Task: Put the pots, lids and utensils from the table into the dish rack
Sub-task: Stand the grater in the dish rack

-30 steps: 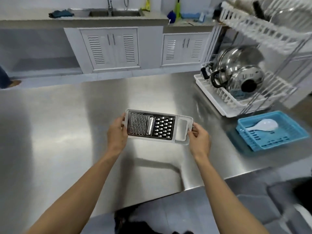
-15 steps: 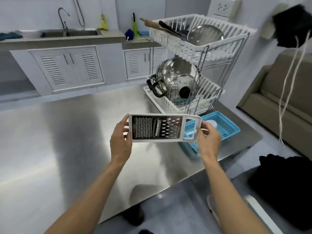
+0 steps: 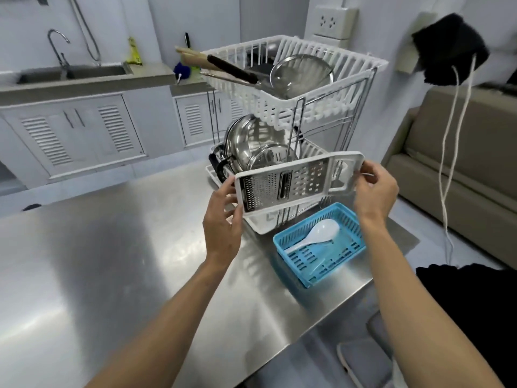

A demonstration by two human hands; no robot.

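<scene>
Flat white-framed metal grater (image 3: 296,184), held in the air by both ends, its long side tilted up to the right. Left hand (image 3: 223,217) has its fingers (image 3: 228,189) closed around the left end; right hand (image 3: 375,191) pinches the handle end with closed fingers (image 3: 368,170). Just behind the grater stands the white two-tier dish rack (image 3: 291,93), steel pots and lids (image 3: 251,147) leaning in its lower tier, a mesh strainer (image 3: 302,75) in the upper. Below the hands, on the steel tabletop (image 3: 112,261), sits a blue plastic basket (image 3: 321,245) holding a white rice spoon (image 3: 316,233).
</scene>
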